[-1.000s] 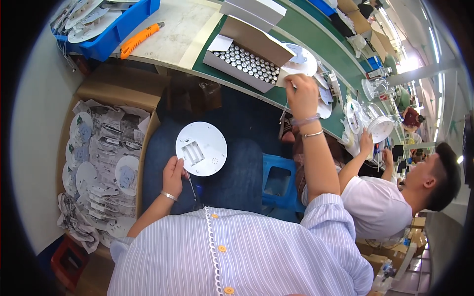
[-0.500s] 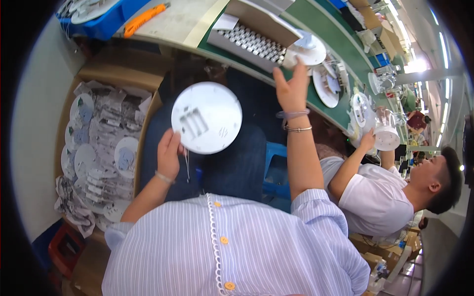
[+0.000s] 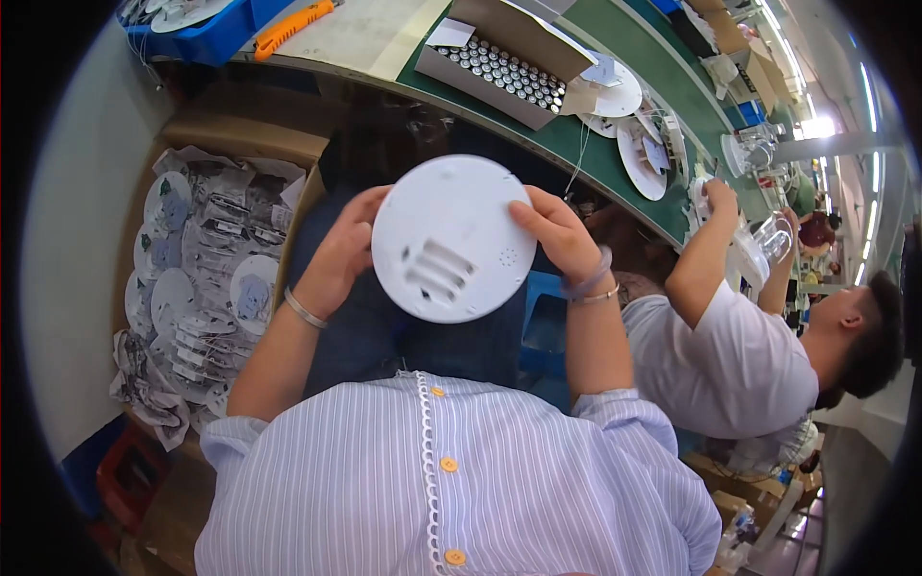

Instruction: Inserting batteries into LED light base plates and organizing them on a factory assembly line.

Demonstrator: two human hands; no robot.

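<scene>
Your left hand [image 3: 336,252] and right hand [image 3: 565,235] grip opposite rims of 1 round white battery-compartment disc [image 3: 456,206], held near you | far bench [image 3: 379,34]: 1 open battery box [image 3: 471,84], 1 orange utility knife [image 3: 293,29] left of it, 1 blue bin [image 3: 216,38] farther left | left: 1 cardboard carton [image 3: 240,137], its overlapping discs [image 3: 173,300] uncountable

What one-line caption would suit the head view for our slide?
Left hand and right hand hold a white disc near a packed carton.

A gap shows between the white disc [image 3: 451,206] and green bench [image 3: 595,161]; the battery box [image 3: 480,90] obstructs beyond.
</scene>
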